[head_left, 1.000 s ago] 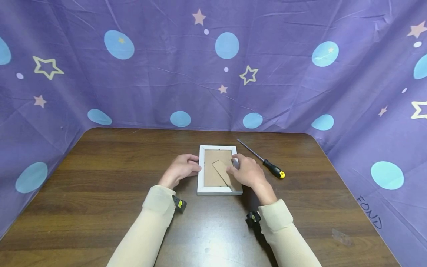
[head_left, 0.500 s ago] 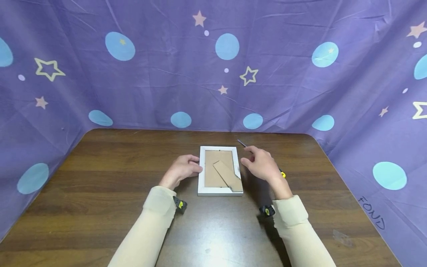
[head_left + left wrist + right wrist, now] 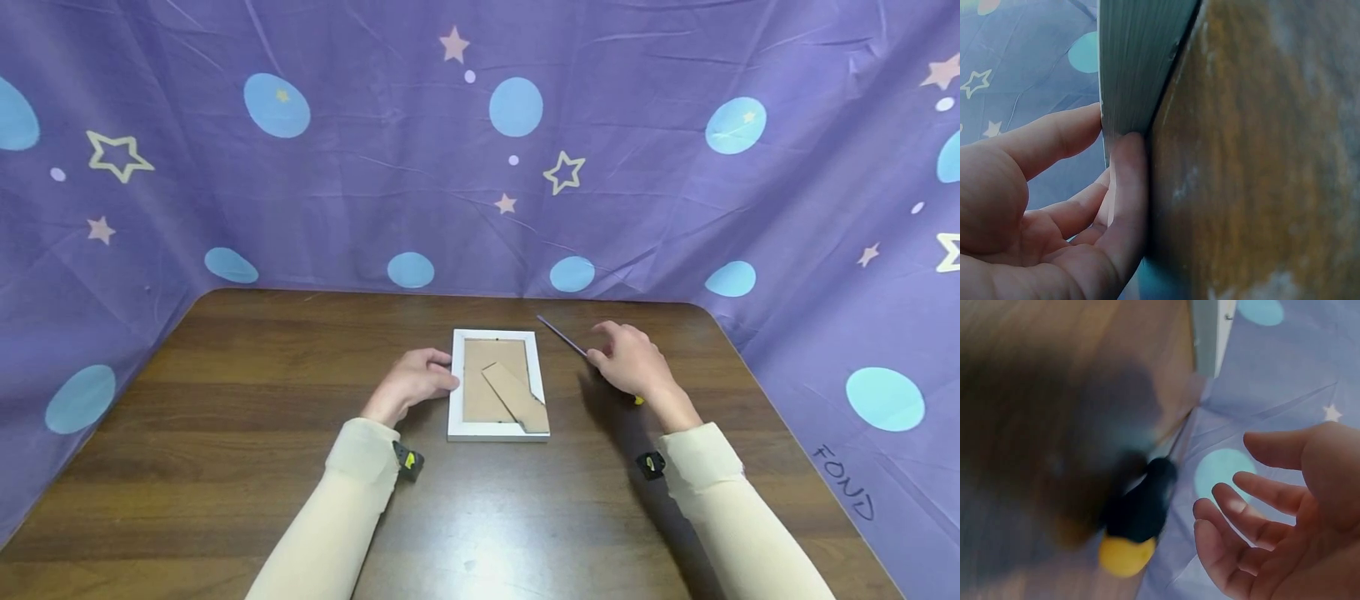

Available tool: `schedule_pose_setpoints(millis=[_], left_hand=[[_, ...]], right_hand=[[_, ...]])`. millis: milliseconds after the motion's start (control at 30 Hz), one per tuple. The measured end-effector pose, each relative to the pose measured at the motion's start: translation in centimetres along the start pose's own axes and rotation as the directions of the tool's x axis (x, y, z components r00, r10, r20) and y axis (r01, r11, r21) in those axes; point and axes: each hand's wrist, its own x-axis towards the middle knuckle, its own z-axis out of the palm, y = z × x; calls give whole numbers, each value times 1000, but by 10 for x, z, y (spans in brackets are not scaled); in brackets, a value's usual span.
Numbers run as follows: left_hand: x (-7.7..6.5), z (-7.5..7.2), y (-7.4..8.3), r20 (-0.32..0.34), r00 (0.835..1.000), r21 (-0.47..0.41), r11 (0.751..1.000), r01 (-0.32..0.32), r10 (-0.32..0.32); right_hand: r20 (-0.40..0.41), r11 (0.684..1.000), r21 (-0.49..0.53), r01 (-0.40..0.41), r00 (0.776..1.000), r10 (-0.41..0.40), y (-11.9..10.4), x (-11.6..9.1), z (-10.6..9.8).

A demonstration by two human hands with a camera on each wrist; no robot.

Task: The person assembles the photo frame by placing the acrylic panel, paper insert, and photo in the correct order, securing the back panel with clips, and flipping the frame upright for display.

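Note:
A white picture frame (image 3: 498, 432) lies back side up on the brown table, its cardboard backing showing and a cardboard stand (image 3: 514, 395) slanting across it. At its left edge rests my left hand (image 3: 411, 383); in the left wrist view, thumb and fingertips touch the frame's side wall (image 3: 1138, 62). My right hand (image 3: 633, 365) hovers over the screwdriver (image 3: 561, 336), fingers loosely bent and holding nothing. The right wrist view shows a gap between those fingers and the black handle (image 3: 1141, 506) with its yellow end. From the head, the hand hides most of this handle.
The wooden table (image 3: 225, 467) ends at a purple curtain (image 3: 360, 125) printed with stars and dots, hung behind it and along both sides. A small transparent patch (image 3: 771, 533) was visible earlier at the table's right front, where the right sleeve (image 3: 750, 517) now reaches.
My right hand has left the frame's right side and moved right, over the screwdriver's handle. My left hand stays at the frame's left edge.

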Motion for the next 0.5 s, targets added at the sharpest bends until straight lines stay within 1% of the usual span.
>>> schedule_pose_setpoints(millis=[300, 500], left_hand=[[-1, 0, 0, -3, 1000, 26, 1000, 4, -4], [0, 1, -1, 0, 1000, 11, 1000, 4, -4]], right_hand=[[43, 998, -57, -20, 999, 23, 22, 1, 5], [80, 996, -80, -31, 996, 37, 31, 2, 9]])
